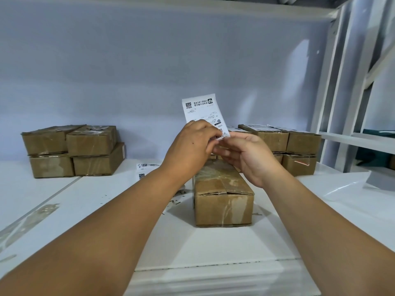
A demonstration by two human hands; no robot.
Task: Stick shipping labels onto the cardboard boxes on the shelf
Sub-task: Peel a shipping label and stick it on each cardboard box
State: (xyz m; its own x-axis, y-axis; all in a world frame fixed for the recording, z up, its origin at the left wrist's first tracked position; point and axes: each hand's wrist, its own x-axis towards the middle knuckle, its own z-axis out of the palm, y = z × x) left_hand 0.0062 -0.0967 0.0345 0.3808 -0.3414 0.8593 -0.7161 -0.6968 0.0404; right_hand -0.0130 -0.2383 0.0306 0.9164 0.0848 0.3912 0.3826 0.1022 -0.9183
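On the white shelf (64, 195), a stack of four boxes (72, 150) sits at the left. Both forearms reach forward. The left hand (192, 146), knuckles up, pinches the lower edge of an upright shipping label (203, 114) above the centre cardboard box (222, 201). The right hand (248, 159), palm turned inward, touches the label's lower corner, but whether it pinches cannot be told. More labelled boxes (284, 144) are stacked at the right.

Four cardboard boxes (72, 150) stood on the left, two over two. One single box (223, 201) sat in the middle. On the right at least three more boxes (299, 142) showed; any others were hidden. One label (203, 110) was held up and two loose labels (147, 166) lay flat. Two hands were in view: the left hand (190, 146) and the right hand (250, 157).
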